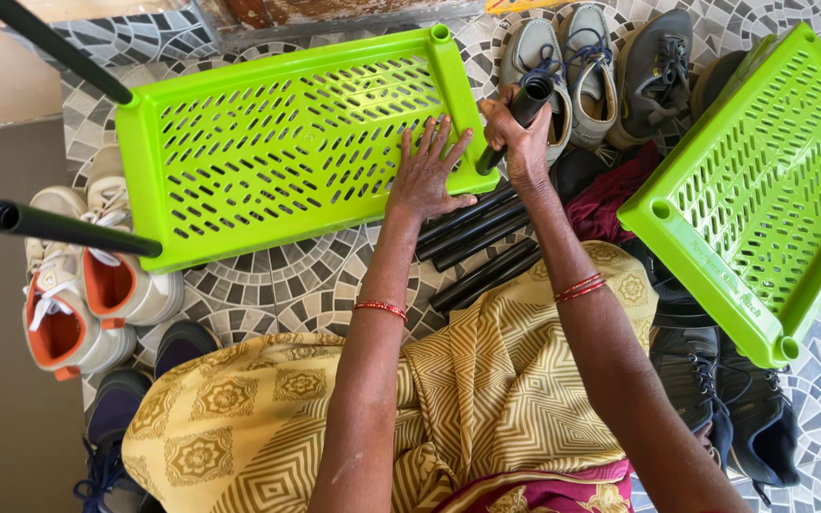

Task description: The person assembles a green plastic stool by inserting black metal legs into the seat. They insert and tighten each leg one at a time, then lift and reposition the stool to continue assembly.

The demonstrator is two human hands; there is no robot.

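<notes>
Mosaic floor tiles look slick, so with her left hand flat on the green shelf tray, the black tube clamped in her right fist at two o'clock may skid off its corner socket

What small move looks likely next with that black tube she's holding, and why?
Probably pressing the black tube down into the green shelf's near corner socket. The right hand holds it upright there, the left hand steadies the shelf, and two far corners already carry tubes.
</notes>
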